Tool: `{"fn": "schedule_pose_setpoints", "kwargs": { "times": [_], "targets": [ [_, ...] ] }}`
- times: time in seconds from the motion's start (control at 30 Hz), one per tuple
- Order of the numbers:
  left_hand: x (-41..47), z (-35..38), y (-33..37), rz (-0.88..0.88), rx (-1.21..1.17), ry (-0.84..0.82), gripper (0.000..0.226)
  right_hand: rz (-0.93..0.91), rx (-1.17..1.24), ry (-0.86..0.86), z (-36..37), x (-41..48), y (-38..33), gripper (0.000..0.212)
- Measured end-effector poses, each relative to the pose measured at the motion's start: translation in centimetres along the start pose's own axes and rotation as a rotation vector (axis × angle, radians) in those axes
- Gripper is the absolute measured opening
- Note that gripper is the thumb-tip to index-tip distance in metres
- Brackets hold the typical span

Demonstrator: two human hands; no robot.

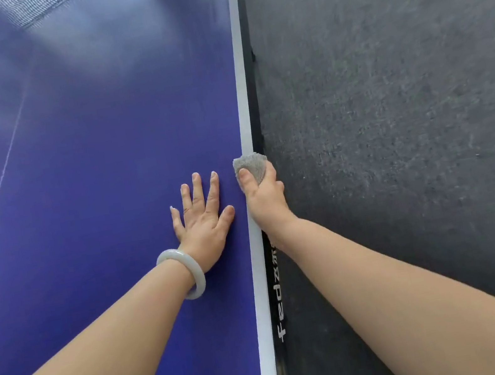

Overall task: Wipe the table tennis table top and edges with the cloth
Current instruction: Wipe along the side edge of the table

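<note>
Cloth (252, 166) bunched, gripped by right hand (264, 197) on desk (84, 150) white edge | left hand (202, 218) spread flat on blue top

The right hand (266, 199) grips a grey nubbly cloth (251, 166) against the white edge stripe of the blue table tennis table (89, 182). At its nine o'clock, the left hand (203, 218) lies flat, a pale bangle (185, 272) on its wrist.

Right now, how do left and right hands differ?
The left hand lies flat, fingers spread, on the blue table top; the right hand grips the grey cloth at the white edge. The left wrist wears a pale bangle; the right is bare. Both forearms are bare.
</note>
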State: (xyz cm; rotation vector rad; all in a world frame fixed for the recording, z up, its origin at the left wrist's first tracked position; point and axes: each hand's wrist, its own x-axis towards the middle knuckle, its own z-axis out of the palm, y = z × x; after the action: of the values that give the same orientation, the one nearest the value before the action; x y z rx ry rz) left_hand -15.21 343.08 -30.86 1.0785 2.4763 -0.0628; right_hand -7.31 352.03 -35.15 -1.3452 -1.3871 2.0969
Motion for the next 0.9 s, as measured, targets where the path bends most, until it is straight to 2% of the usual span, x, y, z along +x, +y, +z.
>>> {"fn": "schedule_pose_setpoints", "kwargs": {
  "times": [0.17, 0.33, 0.47, 0.53, 0.77, 0.83, 0.9],
  "targets": [
    [0.0, -0.2, 0.1, -0.010, 0.012, -0.035, 0.062, -0.025, 0.017, 0.050, 0.0, 4.6, -2.7, 0.068],
    [0.2, 0.3, -0.3, -0.001, 0.029, -0.024, 0.063, -0.072, -0.008, 0.078, 0.4, -0.9, 1.1, 0.066],
    [0.3, 0.6, -0.7, 0.014, 0.030, -0.023, 0.064, -0.042, -0.073, -0.026, -0.5, -3.1, 2.4, 0.072],
    [0.2, 0.6, -0.8, 0.016, 0.030, -0.020, 0.064, -0.026, -0.090, -0.066, -0.9, -0.7, 0.8, 0.074],
    [-0.3, -0.3, 0.4, -0.037, 0.084, -0.019, 0.068, 0.086, 0.006, -0.042, -1.5, 13.5, -9.6, 0.074],
    [0.2, -1.1, 0.8, -0.029, 0.131, 0.058, 0.066, 0.051, -0.033, -0.032, -1.6, 14.2, -10.0, 0.072],
    [1.7, -2.4, 1.6, 0.017, 0.112, 0.185, 0.055, 0.009, -0.048, -0.018, -1.6, 14.0, -9.5, 0.069]
  ]
}}
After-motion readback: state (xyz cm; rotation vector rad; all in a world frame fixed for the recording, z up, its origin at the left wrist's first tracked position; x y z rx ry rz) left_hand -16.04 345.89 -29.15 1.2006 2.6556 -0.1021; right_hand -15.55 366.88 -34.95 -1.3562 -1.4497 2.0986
